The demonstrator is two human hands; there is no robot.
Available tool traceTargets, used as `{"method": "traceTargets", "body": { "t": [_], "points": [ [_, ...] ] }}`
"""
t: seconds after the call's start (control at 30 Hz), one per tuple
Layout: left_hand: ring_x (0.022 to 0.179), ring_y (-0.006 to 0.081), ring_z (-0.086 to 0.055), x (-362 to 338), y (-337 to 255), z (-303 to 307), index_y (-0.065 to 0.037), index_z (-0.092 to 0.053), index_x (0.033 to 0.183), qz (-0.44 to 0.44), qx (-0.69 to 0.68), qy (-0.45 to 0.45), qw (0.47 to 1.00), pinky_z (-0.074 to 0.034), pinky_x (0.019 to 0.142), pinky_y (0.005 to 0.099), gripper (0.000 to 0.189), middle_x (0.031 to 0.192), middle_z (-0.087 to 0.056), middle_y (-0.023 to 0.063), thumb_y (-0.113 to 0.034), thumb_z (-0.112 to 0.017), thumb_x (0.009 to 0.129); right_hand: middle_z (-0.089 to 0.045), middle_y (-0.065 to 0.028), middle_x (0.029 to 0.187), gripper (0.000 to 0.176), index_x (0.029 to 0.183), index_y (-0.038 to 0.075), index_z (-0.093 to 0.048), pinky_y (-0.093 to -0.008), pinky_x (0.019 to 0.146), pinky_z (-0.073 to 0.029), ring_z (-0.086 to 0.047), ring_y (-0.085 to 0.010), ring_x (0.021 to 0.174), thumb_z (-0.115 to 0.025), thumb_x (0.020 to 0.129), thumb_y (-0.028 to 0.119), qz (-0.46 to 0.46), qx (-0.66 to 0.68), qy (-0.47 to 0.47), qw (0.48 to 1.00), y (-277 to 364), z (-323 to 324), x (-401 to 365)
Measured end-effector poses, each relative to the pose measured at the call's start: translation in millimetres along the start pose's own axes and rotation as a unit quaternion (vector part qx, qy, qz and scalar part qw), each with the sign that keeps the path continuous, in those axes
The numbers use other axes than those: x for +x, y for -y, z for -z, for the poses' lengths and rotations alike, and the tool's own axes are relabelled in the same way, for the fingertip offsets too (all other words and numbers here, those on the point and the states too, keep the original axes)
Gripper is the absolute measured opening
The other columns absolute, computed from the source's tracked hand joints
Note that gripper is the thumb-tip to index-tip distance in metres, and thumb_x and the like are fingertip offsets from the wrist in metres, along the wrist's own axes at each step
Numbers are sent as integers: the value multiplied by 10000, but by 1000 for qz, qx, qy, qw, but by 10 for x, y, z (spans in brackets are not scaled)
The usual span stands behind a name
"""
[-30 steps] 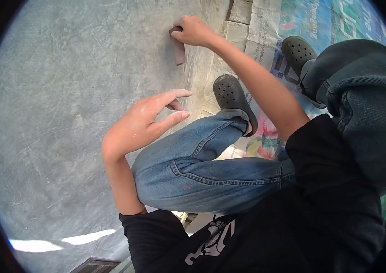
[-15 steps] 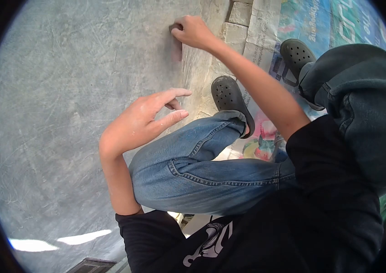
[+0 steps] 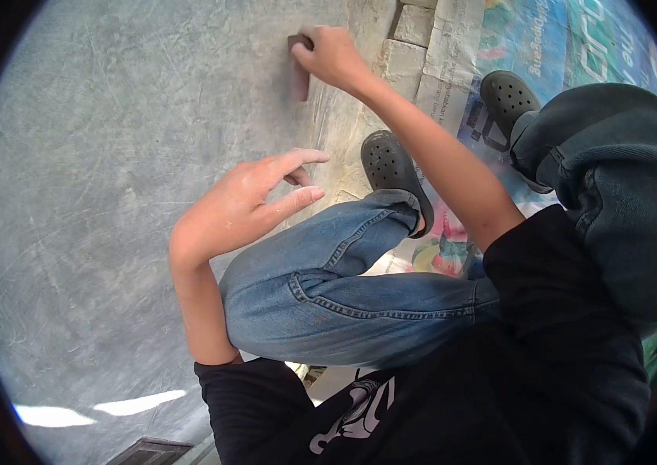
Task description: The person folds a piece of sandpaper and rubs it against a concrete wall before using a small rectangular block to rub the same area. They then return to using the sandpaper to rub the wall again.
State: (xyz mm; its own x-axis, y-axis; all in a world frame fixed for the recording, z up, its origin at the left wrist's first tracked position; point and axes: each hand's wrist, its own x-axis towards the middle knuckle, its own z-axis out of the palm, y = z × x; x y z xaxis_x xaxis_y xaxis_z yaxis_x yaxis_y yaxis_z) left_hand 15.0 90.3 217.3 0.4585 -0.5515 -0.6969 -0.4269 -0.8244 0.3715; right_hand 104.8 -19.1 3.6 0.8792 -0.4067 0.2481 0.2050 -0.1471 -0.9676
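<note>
My right hand (image 3: 331, 56) is closed around one end of a flat, brownish piece of sandpaper (image 3: 298, 81), pressed against a grey cement-like surface (image 3: 111, 170). The sandpaper's far end sticks out below the fingers, and its upper part is partly covered by them. Lower down, my left hand (image 3: 247, 201) hangs over the same surface near my bent knee, holding nothing. Its index finger and thumb are stretched apart, and pale dust shows on the skin.
Pale bricks (image 3: 404, 62) line the edge of the grey surface. Beside them lies a printed banner (image 3: 514, 35). One dark clog (image 3: 390, 161) rests by the bricks, the other clog (image 3: 508, 101) on the banner. A dark-framed object (image 3: 150, 451) shows at the bottom.
My right hand has shifted very slightly with the sandpaper, which now shows more of its flat side. My left hand has stayed almost still.
</note>
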Motion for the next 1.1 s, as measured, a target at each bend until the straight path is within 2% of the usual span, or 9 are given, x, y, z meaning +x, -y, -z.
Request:
{"method": "traceTargets", "body": {
  "t": [0.07,0.17,0.6,0.7,0.77,0.8,0.87,0.97,1.1],
  "points": [
    [890,212,-610,-5,-13,-12,-69,-524,1243,-6,4,7,1000,-469,802,342,402,920,-636,108,-253,-560,887,-605,-216,680,228,765,-22,-625,-409,632,-478,-607,-364,658,-559,732,193,-11,-71,134,988,-71,-4,32],
    [892,211,-610,20,-36,-2,-69,-524,1243,-5,15,2,1000,-465,807,338,397,920,-636,108,-245,-556,889,-616,-213,705,233,763,-21,-629,-412,649,-482,-611,-371,681,-562,730,201,12,-24,33,999,-44,41,50],
    [863,203,-608,20,-52,-10,-74,-528,1241,2,13,0,1000,-466,794,332,396,893,-633,99,-245,-565,886,-614,-218,714,221,771,-17,-631,-414,655,-480,-600,-378,689,-551,737,187,-11,-59,129,990,-128,-10,-5],
    [855,202,-609,24,0,-45,-76,-528,1241,1,5,-2,1000,-466,794,330,396,891,-633,98,-242,-568,884,-618,-217,725,220,781,-13,-632,-417,653,-475,-603,-371,698,-549,741,187,-19,0,27,999,-88,-3,-29],
    [853,203,-610,27,-6,-25,-77,-527,1243,-7,13,-4,1000,-467,796,330,397,892,-634,97,-241,-569,883,-613,-219,721,217,791,-5,-636,-427,644,-472,-604,-372,692,-545,748,187,20,-78,180,980,-123,56,69],
    [852,203,-607,27,-29,-24,-77,-526,1244,1,10,0,1000,-466,797,330,399,889,-633,96,-242,-568,884,-613,-219,721,217,791,-5,-636,-427,644,-472,-604,-372,692,-545,748,187,21,-79,178,981,-64,82,85],
    [850,203,-605,23,-30,-20,-77,-524,1246,13,0,4,1000,-464,797,329,400,886,-632,95,-244,-566,885,-612,-214,708,213,789,1,-641,-429,640,-478,-601,-384,680,-544,746,186,1,-23,-27,999,59,82,41],
    [858,203,-603,15,-18,-16,-74,-520,1249,-7,-1,4,1000,-465,797,331,404,888,-633,96,-244,-566,886,-611,-213,699,210,794,4,-646,-431,641,-485,-596,-399,669,-540,749,180,6,-106,130,986,-124,-33,66],
    [855,204,-603,24,6,-23,-71,-520,1247,-13,11,-5,1000,-463,797,334,403,894,-633,97,-244,-567,885,-616,-212,706,208,799,6,-651,-431,654,-489,-599,-402,685,-542,749,176,1,-49,37,998,-3,17,37]
  ]
}}
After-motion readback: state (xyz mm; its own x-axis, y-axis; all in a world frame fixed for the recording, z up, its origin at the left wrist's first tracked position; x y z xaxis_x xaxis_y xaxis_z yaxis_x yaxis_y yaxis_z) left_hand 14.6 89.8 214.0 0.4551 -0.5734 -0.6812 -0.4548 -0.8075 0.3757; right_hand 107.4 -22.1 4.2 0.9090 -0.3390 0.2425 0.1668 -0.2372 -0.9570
